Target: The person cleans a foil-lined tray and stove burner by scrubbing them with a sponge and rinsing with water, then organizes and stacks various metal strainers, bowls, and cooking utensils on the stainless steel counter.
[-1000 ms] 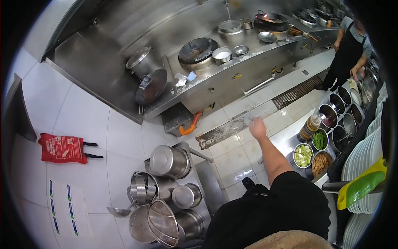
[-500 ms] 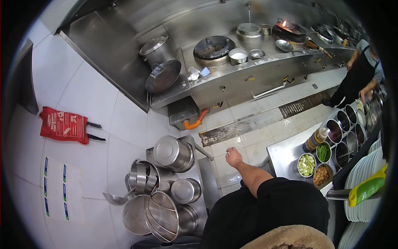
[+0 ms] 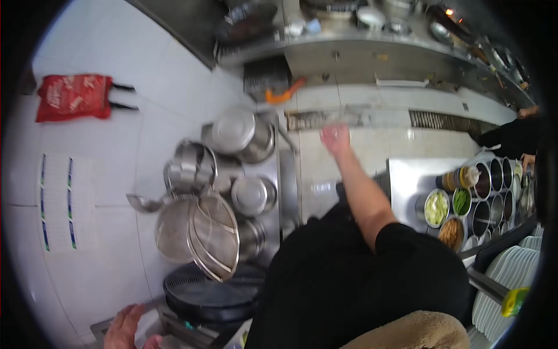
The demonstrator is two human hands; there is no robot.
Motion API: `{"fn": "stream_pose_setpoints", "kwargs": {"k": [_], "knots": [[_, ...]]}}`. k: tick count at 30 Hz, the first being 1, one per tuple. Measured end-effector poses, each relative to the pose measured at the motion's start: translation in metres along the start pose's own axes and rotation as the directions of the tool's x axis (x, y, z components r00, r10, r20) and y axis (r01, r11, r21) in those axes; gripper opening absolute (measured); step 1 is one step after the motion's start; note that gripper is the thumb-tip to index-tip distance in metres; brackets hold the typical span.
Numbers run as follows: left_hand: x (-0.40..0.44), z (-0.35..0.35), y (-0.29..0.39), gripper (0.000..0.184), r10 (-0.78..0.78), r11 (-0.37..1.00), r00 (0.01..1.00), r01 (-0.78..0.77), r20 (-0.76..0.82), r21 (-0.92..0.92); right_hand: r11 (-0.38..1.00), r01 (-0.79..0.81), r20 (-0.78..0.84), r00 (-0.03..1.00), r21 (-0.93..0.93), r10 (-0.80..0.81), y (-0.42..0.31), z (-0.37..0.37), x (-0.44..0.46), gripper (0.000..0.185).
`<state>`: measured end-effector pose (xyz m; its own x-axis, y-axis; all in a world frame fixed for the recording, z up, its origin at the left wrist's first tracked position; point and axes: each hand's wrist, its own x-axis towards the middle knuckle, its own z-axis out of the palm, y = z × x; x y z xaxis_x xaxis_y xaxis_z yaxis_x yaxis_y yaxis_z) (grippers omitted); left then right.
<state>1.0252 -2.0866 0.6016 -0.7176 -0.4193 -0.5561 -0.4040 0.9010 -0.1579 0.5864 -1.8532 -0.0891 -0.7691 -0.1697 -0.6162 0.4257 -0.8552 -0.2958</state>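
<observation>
Steel strainers (image 3: pixel 220 232) sit beyond your left hand (image 3: pixel 122 331), newly in view, thumb spread from fingers; your right hand (image 3: pixel 336 139)'s blurred grip I cannot tell.

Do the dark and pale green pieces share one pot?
No, the dark green pieces and pale green pieces sit in separate pots.

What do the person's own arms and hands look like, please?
The right forearm is uncovered below a loose, short black sleeve, and the right hand wears no glove. The left hand is also gloveless; its sleeve is out of view.
</observation>
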Motion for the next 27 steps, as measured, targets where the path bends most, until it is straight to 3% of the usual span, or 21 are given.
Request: {"fn": "stream_pose_setpoints", "kwargs": {"k": [1, 3, 6, 10, 13, 17, 20, 23, 27], "knots": [[0.005, 0.0, 0.002, 0.053, 0.012, 0.998, 1.0, -0.012, 0.0, 0.069, 0.993, -0.034, 0.1, 0.995, 0.112, 0.023, -0.019, 0.06, -0.036, 0.083], [0.01, 0.006, 0.003, 0.053, 0.016, 0.995, 0.999, -0.02, 0.049, 0.095, 0.987, -0.001, 0.308, 0.95, 0.162, -0.05, -0.043, 0.122, -0.067, 0.084], [0.017, 0.012, 0.001, 0.052, 0.037, 0.993, 0.993, -0.049, 0.111, 0.107, 0.936, -0.007, 0.487, 0.855, 0.351, -0.177, -0.058, 0.184, -0.089, 0.069], [0.025, 0.009, 0.008, 0.052, -0.02, 0.996, 0.991, 0.008, 0.134, 0.094, 0.955, -0.014, 0.468, 0.874, 0.297, -0.133, -0.045, 0.215, -0.118, 0.062], [0.03, 0.015, -0.004, 0.052, 0.063, 0.998, 0.986, -0.06, 0.154, -0.024, 0.966, -0.027, 0.401, 0.912, 0.255, -0.08, -0.032, 0.223, -0.129, 0.056], [0.032, 0.018, -0.007, 0.051, 0.025, 1.0, 0.974, -0.02, 0.224, -0.023, 0.983, 0.022, 0.37, 0.925, 0.182, -0.089, -0.017, 0.227, -0.13, 0.051], [0.035, 0.014, 0.0, 0.051, 0.027, 0.997, 0.976, -0.012, 0.215, -0.07, 0.972, -0.107, 0.336, 0.941, 0.21, 0.032, -0.009, 0.219, -0.088, 0.054], [0.032, 0.015, 0.0, 0.052, 0.058, 0.995, 0.983, -0.043, 0.175, -0.09, 0.995, 0.094, 0.312, 0.945, 0.036, -0.1, -0.004, 0.228, -0.108, 0.045], [0.023, 0.015, -0.001, 0.052, 0.103, 0.993, 0.986, -0.094, 0.135, -0.068, 0.997, 0.068, 0.261, 0.963, -0.021, -0.06, -0.005, 0.236, -0.128, 0.033]]}}
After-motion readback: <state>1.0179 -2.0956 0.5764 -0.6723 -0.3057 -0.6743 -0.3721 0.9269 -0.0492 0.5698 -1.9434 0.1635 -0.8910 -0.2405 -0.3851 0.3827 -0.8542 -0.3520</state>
